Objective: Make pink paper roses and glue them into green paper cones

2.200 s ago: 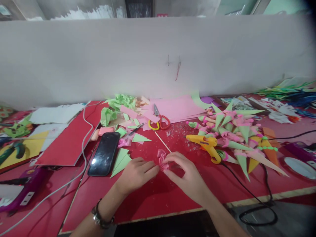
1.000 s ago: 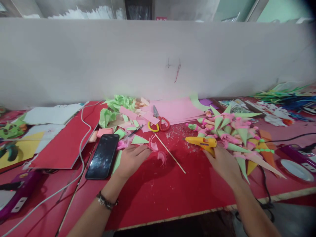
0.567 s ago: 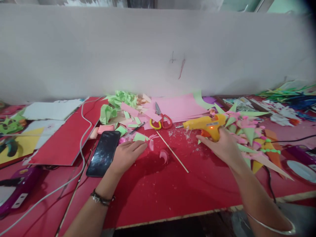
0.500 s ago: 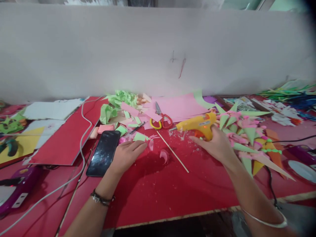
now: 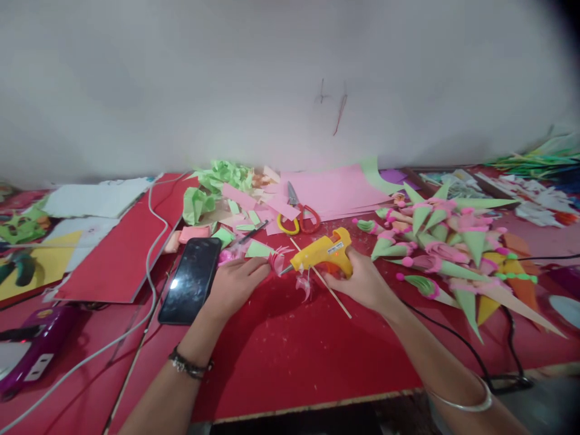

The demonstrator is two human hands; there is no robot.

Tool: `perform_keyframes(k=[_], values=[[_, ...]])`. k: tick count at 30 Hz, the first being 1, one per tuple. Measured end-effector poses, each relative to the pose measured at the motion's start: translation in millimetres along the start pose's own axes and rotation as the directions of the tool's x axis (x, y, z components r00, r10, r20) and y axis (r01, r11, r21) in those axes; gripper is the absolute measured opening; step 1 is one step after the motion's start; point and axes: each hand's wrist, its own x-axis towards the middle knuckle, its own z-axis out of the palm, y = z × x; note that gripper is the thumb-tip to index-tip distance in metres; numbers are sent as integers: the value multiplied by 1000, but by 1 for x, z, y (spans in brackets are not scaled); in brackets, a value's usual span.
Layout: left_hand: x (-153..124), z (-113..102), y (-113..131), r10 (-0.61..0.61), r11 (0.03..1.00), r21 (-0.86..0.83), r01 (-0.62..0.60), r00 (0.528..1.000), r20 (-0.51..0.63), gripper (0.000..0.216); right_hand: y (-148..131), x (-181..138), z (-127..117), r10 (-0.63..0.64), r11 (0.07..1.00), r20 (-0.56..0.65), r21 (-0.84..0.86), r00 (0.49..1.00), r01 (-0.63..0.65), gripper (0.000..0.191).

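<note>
Glue gun (image 5: 322, 252) moved left, clenched in right hand (image 5: 362, 284).

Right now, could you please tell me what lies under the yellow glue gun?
Beneath the glue gun, held in the right hand, a thin wooden stick crosses the red table, with a pink paper curl beside it. The stick's middle stretch is covered.

A yellow glue gun (image 5: 322, 252), gripped in the right hand (image 5: 362, 284), tilts nozzle-down to the left over the middle of the red desk (image 5: 281, 362). Its tip is just beside a pink fringed paper curl (image 5: 276, 261) at the left hand's (image 5: 235, 284) fingertips.
</note>
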Motion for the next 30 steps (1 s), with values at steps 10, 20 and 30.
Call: perform_keyframes(k=[10,20,30], values=[[1,-2,2,11,1000,-15,-11,1000,22,18,1,0,1,3,1000,47,-24,999,-2,26],[0,-3,1,21,1000,-19,-20,1000,11,21,2,0,0,-9,999,64,-40,998,11,20],[-1,-2,1,19,1000,-21,-19,1000,-6,20,5,1,0,4,999,59,-34,998,-2,18]])
